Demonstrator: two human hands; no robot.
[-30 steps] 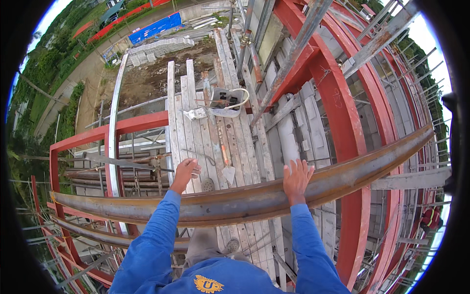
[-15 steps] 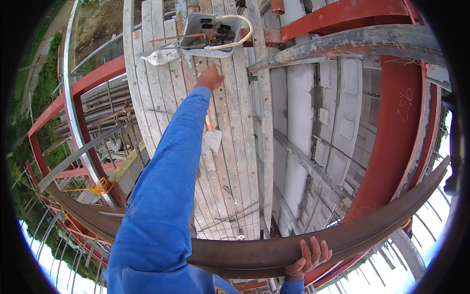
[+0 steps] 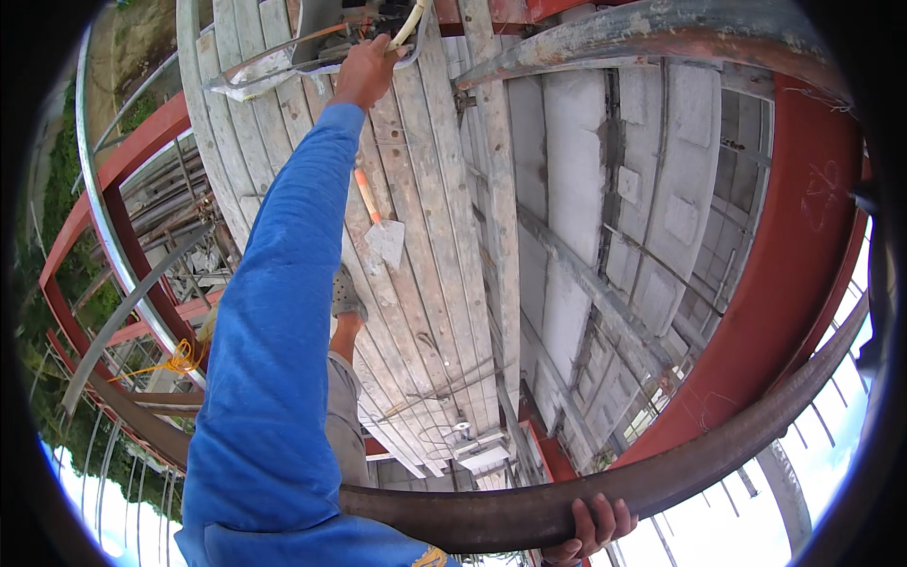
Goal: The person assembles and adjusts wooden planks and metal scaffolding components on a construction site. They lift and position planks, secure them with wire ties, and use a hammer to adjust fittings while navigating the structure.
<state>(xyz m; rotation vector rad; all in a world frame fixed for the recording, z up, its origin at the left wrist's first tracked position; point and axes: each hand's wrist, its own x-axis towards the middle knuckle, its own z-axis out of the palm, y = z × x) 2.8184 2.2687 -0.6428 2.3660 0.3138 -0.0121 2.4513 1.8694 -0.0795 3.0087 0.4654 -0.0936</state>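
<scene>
Two hands apart: your left hand (image 3: pixel 365 76) now reaches the bucket handle (image 3: pixel 409 25), its grip unclear.
Your right hand (image 3: pixel 593 531) still clasps the brown beam (image 3: pixel 472 520); scrawl (image 3: pixel 820 192) marks the red girder (image 3: pixel 779 255).

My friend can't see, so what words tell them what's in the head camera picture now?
A person's left hand, in a long blue sleeve, reaches to a grey tub with a curved cream handle, while the right hand holds a long brown metal beam. Between the hands, an orange-handled trowel with a pale flat blade lies on long, stained planks.
</scene>
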